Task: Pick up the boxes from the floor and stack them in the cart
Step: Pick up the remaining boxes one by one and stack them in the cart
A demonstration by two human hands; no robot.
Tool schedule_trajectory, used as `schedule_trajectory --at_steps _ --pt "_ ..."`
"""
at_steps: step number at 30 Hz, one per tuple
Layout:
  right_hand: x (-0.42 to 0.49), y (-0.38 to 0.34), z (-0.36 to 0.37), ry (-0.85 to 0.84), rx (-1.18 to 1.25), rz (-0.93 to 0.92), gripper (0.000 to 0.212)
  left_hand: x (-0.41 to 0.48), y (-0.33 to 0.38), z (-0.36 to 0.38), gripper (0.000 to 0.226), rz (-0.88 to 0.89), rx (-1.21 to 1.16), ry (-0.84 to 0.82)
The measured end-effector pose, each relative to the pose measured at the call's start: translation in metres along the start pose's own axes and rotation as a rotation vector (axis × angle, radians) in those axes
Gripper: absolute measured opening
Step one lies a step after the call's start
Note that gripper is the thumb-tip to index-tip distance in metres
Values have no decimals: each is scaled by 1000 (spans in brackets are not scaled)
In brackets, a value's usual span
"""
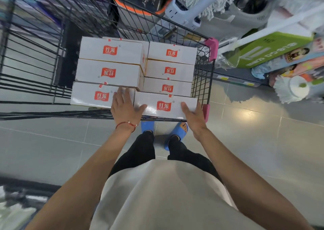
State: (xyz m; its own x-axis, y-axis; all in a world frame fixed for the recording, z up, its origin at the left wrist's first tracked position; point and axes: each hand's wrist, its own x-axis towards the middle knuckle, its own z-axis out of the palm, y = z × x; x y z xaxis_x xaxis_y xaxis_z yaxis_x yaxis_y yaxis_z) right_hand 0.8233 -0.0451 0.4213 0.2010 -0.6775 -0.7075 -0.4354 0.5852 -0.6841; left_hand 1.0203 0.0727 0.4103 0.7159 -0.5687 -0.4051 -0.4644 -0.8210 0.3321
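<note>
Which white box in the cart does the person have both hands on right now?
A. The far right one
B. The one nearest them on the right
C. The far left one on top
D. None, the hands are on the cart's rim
B: the left hand and right hand sit at either end of the near right box in the cart, each with a thumb on its top.
</note>
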Motion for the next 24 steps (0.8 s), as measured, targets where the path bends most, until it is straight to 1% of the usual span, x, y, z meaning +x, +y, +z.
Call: schedule_trajectory --at_steps 4,9,12,13,16,19,21,24 --pt "-9 -1 6 93 51 -10 43 3 5 -8 86 8 -56 -40" --pt "-28 4 -8 225 119 -58 18 -2 26 -16 80 89 -179 -73" --pt "-42 15 -26 305 186 -79 30 -14 49 -15 77 173 -236 -96" --pt "-49 18 -33 325 217 -98 30 -20 58 -13 75 205 -240 -112" --pt "-71 32 -63 394 317 -113 22 -41 91 -3 69 311 -280 -185" --pt "-95 50 -97 455 422 -102 22 -74 125 11 62 420 -276 -270" --pt "-110 64 -121 512 499 -104 19 -103 152 20 53 489 -272 -309" --pt "-136 84 -160 600 591 -116 24 -148 192 40 32 606 -272 -358"
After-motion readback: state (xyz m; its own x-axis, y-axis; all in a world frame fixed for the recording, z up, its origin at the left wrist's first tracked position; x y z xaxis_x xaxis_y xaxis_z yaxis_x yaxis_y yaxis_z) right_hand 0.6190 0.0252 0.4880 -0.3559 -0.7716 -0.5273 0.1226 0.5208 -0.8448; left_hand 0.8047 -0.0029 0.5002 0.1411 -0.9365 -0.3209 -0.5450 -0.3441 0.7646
